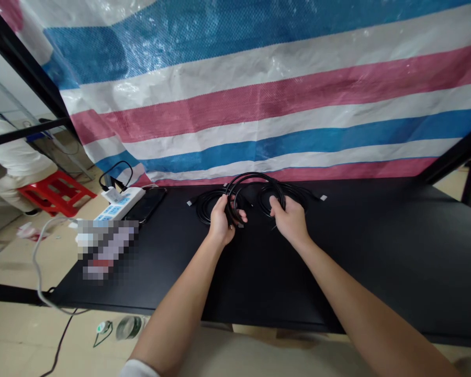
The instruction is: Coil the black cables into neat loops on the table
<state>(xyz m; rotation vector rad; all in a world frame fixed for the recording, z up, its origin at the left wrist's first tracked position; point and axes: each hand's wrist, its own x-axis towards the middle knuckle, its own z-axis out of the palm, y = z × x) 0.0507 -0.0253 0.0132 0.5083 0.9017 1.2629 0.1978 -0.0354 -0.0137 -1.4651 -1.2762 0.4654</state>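
Striped sheet (255,107) behind a black surface (172,262), with a looped cable (254,176) held up between both hands.
Left hand (220,222) and right hand (292,220) have their fingers wrapped round opposite sides of the loop, likely to keep its turns gathered; more coils (201,207) lie just beyond the fingers, perhaps for easy reach. Well left of them sit a phone (151,201) and a power strip (129,201); farther off, a person (21,152) on a red stool (58,191).

Two hands (221,220), at least three cable coils (255,174), one power strip (124,204) and one stool (58,189) show.
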